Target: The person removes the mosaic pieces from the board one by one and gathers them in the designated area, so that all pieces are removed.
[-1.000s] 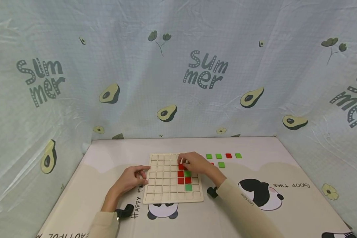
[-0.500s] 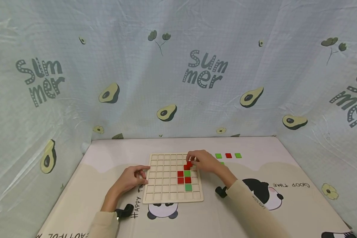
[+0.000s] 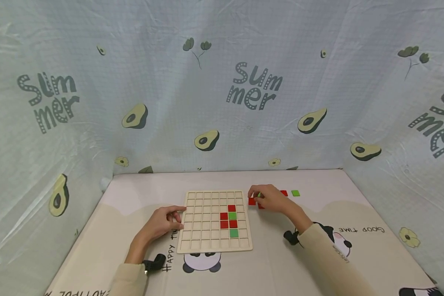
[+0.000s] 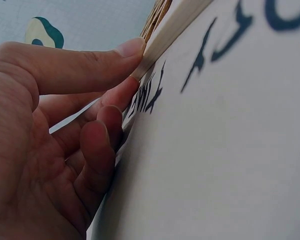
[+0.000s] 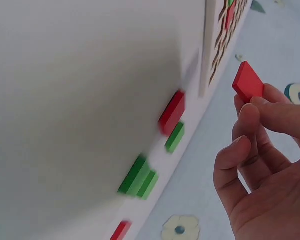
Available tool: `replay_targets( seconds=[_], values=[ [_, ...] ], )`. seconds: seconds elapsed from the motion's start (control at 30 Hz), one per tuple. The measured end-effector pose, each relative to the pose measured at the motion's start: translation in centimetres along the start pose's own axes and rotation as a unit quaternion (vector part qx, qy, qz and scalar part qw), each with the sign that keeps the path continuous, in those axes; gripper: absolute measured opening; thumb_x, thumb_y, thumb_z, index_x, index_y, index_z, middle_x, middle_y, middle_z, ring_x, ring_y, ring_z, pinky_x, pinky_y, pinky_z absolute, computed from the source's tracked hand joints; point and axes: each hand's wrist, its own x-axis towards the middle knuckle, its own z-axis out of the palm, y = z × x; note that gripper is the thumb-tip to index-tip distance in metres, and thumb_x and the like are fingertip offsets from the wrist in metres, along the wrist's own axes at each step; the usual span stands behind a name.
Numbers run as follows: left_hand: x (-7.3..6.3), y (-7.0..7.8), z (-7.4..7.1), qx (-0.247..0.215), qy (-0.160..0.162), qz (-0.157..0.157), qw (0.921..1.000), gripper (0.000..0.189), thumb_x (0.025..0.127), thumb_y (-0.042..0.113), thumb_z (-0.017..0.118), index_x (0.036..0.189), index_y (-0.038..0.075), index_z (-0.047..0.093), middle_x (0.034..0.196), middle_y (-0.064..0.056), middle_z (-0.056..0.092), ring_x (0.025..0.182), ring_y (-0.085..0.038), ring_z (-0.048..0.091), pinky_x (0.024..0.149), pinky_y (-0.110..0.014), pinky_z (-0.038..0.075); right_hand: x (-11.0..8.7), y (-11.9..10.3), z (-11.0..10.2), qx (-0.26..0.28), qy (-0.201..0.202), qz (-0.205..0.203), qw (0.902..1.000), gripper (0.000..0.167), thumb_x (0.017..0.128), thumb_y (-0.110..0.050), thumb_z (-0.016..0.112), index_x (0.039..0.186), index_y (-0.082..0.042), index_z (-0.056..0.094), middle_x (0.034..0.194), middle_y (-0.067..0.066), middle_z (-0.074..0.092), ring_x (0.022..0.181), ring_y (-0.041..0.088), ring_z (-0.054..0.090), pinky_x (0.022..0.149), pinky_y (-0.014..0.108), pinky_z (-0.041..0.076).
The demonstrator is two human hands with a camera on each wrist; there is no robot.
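A wooden grid board (image 3: pixel 203 230) lies on the table. Several red and green tiles sit in its right-hand cells, among them a red tile (image 3: pixel 232 208) at the top of the group. My left hand (image 3: pixel 163 222) touches the board's left edge with index finger and thumb, set apart along it; the left wrist view shows the thumb (image 4: pixel 90 70) against the wooden rim. To the right of the board, my right hand (image 3: pixel 271 198) pinches another red tile (image 5: pixel 248 82) between thumb and fingers, held above the table.
Loose tiles lie right of the board: a red one (image 5: pixel 172 114), green ones (image 5: pixel 135 175), another red tile (image 3: pixel 284 193) and a green tile (image 3: pixel 295 193) farther right. Some are partly hidden by the right hand. A patterned curtain (image 3: pixel 222 102) rises behind the table.
My right hand has moved right, from over the board to beyond its right edge, carrying a red tile. The red tile at the group's top now shows fully. The left hand has stayed put.
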Motion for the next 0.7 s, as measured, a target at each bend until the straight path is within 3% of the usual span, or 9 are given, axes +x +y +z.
replay_targets(
  seconds=[0.2, 0.47, 0.7],
  values=[
    [0.0, -0.1, 0.1, 0.001, 0.002, -0.004, 1.0, 0.057, 0.076, 0.005, 0.083, 0.131, 0.001, 0.069, 0.084, -0.002, 0.065, 0.066, -0.012, 0.048, 0.063, -0.024, 0.039, -1.1, 1.6, -0.8, -0.007, 0.009, 0.004, 0.9999, 0.023, 0.096, 0.001, 0.059, 0.104, -0.018, 0.07, 0.101, 0.003, 0.073, 0.08, 0.013, 0.058, 0.072, 0.029, 0.05],
    [0.0, -0.1, 0.1, 0.002, 0.005, -0.005, 1.0, 0.056, 0.077, 0.005, 0.083, 0.131, 0.001, 0.069, 0.084, -0.002, 0.065, 0.066, -0.012, 0.047, 0.062, -0.024, 0.038, -2.7, 3.5, -1.7, -0.002, 0.025, -0.002, 0.9997, 0.022, 0.095, 0.003, 0.059, 0.105, -0.013, 0.07, 0.098, 0.005, 0.074, 0.075, 0.012, 0.056, 0.068, 0.027, 0.049],
    [0.1, 0.0, 0.2, 0.002, 0.005, -0.001, 1.0, 0.056, 0.077, 0.005, 0.083, 0.131, 0.001, 0.069, 0.083, -0.002, 0.065, 0.065, -0.01, 0.047, 0.062, -0.023, 0.038, -4.0, 5.3, -2.2, 0.026, 0.043, 0.035, 0.9981, 0.023, 0.095, 0.003, 0.058, 0.104, -0.014, 0.07, 0.097, 0.005, 0.073, 0.075, 0.013, 0.058, 0.068, 0.027, 0.05]
  ],
)
